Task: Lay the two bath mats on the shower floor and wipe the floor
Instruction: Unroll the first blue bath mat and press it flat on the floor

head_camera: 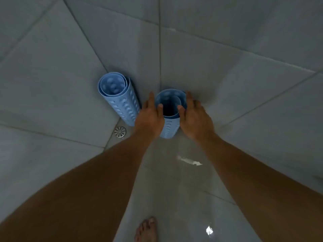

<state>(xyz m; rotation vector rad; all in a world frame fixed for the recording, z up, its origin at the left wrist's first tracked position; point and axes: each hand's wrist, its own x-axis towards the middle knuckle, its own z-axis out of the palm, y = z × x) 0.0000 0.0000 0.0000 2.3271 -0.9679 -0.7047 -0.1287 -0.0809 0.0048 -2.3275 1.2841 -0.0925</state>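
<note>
Two light blue bath mats stand rolled up and upright on the shower floor [174,198], in the corner of the tiled walls. The left rolled mat [120,102] leans against the left wall, untouched. The right rolled mat [170,126] stands in the corner between my hands. My left hand [150,117] holds its left side, thumb hooked over the top rim and fingers along the outside. On the other side, my right hand [194,117] holds it the same way, thumb on the rim.
A round metal drain [120,131] sits in the floor just below the left roll. The grey floor is glossy with bright reflections. A bare foot [146,229] stands at the bottom edge. Grey tiled walls close in on the left and right.
</note>
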